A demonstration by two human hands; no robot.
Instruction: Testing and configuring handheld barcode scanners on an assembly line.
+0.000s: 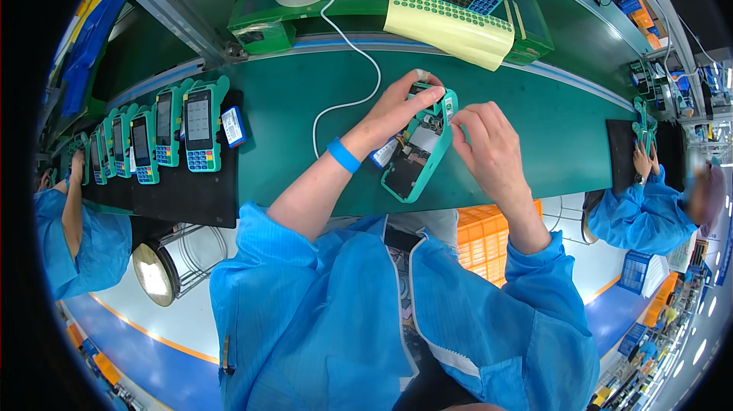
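Head view: The opened handheld terminal [421,144] is at the middle of the green bench [282,159], toward its near edge, where both hands can work on it. Its inner side faces up, which leaves the interior exposed. The left hand [397,108] is clamped on the far end, apparently to steady the casing. The right hand [491,145] is apart from the left, at the casing's right wall, fingertips bunched; whether they pinch a small part cannot be told at this scale. A blue-and-white block [385,153] sits just beside the casing's left wall, presumably for ready access.

A row of terminals [200,118] stands on a black mat [217,201] at the bench's left, ranked close, probably to save room. Beyond the far edge, a yellow sheet [450,35] of green dots overhangs the raised green shelf [263,38], presumably for easy reach.
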